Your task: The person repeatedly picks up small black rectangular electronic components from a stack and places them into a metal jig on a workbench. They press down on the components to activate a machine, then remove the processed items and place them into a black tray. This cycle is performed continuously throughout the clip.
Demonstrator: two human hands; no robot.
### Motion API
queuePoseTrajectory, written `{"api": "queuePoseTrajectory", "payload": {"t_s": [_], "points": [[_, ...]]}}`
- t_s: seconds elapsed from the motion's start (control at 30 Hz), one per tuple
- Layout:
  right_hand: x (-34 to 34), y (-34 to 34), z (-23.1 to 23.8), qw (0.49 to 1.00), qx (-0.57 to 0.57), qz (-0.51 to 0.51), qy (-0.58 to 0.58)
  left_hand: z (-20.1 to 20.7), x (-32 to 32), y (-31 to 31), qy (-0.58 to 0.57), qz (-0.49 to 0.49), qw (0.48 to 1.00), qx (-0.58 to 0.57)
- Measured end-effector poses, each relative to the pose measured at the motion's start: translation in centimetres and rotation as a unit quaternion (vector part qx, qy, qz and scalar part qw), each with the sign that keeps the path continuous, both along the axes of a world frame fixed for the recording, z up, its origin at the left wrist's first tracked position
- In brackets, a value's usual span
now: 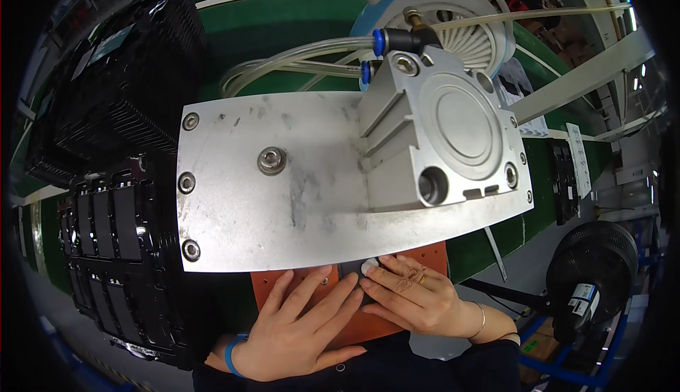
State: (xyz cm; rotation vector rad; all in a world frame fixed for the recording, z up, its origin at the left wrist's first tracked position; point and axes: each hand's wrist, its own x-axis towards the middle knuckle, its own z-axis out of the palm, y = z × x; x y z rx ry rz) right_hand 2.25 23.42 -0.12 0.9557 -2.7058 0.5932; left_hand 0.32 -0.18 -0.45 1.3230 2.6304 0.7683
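Note:
My left hand (294, 332) lies with its fingers stretched and spread over the orange base plate (265, 286), a blue band at its wrist. Its fingertips reach a dark flat piece (348, 267) in the middle of the plate. From the other side my right hand (418, 294) rests with fingers extended, their tips on or beside that dark piece. Something white covers or sits at one right fingertip. Directly beyond both hands, a silver metal plate (312, 194) overhangs the base and hides its far part. A square metal air cylinder (453, 130) stands on this plate.
Clear air tubes (304, 52) run from the cylinder. Left are a black tray (106, 264) holding dark rectangular pieces and stacked black trays (127, 87). A white-and-blue fan (482, 38) stands behind on the green table (248, 13); a black fan (591, 271) is at right.

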Motion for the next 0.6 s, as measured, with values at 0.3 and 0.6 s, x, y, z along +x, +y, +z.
{"api": "queuePoseTrajectory", "payload": {"t_s": [0.3, 0.6], "points": [[1.9, -0.9, 3.1, 0.802, -0.395, -0.039, -0.447, 0.5, -0.1, -0.2, 0.005, -0.005, 1.0, 0.001], [-2.1, 0.0, 2.5, 0.711, -0.418, -0.224, -0.518, 0.5, 0.5, -0.4, 0.043, 0.03, 0.992, 0.112]]}}
